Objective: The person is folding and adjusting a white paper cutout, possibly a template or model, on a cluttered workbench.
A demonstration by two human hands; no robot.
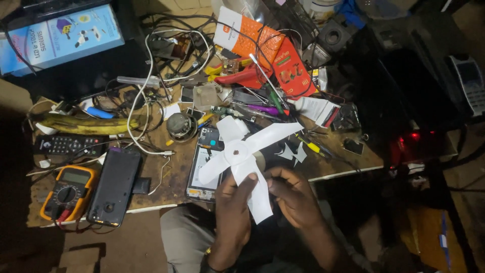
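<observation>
Head view showed both hands, left hand (233,202) and right hand (292,194), pinching a white fan blade (242,154) above the surface's (172,177) front edge; it looked light, thin, brittle, best held near the hub.

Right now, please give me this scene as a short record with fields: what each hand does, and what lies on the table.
left hand: left hand holds the white fan blade, thumb on one blade
right hand: right hand touches the fan blade's lower edge
table: wooden table, cluttered
left side: yellow multimeter, black phone, remote control
middle: opened phone, white cable
back: red tool, orange packet
</observation>
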